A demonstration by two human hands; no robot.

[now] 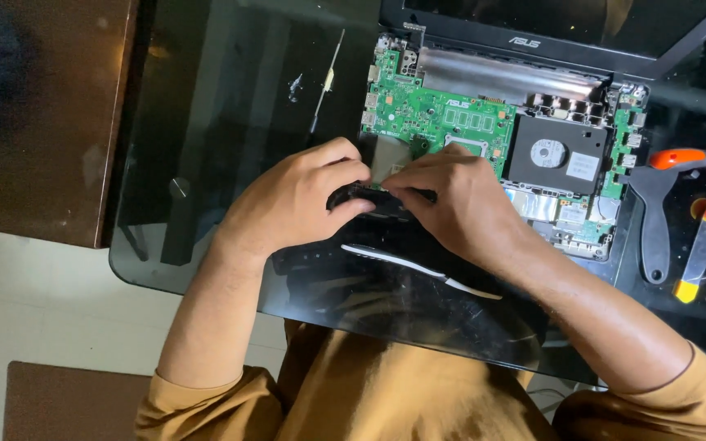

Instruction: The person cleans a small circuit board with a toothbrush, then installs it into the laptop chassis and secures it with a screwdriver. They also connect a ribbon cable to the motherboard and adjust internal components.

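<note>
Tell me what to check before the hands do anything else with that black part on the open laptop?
1. Both hands on the black part: ok, the left hand and right hand pinch it from each end.
2. Part free of the green circuit board: cannot tell, fingers hide the join.
3. Hard drive seated in its bay: ok.
4. Flat white strip away from the hands: ok, it lies on the glass table nearer the person.
5. Tools within reach: ok, the orange-handled tool lies to the right.
</note>
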